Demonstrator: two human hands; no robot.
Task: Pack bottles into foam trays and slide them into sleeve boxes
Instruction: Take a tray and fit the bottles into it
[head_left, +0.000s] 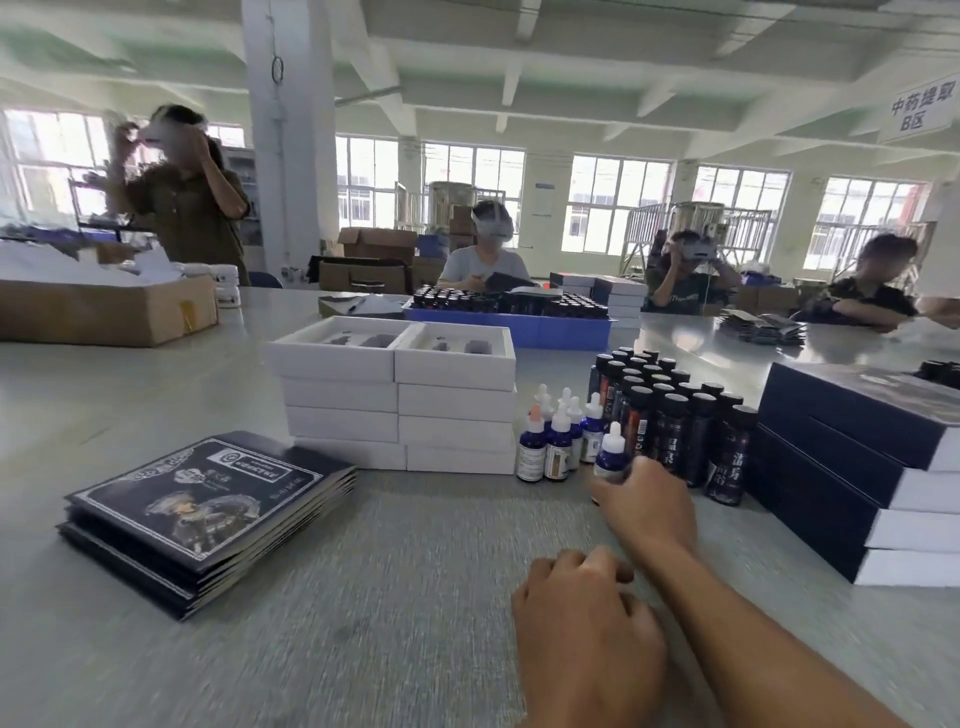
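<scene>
My right hand (647, 501) reaches forward and grips a small blue dropper bottle (612, 453) with a white cap, standing at the front of a cluster of like dropper bottles (553, 441). Behind them stand several tall dark bottles (675, 415) with grey caps. My left hand (587, 623) rests on the table near me, fingers loosely curled, holding nothing. Two stacks of white foam trays (397, 395) stand left of the bottles; the top ones show dark cut-outs. A pile of flat dark printed sleeves (208, 512) lies at the left.
A stack of dark sleeve boxes (857, 467) with white ends stands at the right. Farther back are a blue crate (519, 330) of dark bottles and a cardboard box (104, 312) at the far left. Several people sit or stand across the grey table (389, 597).
</scene>
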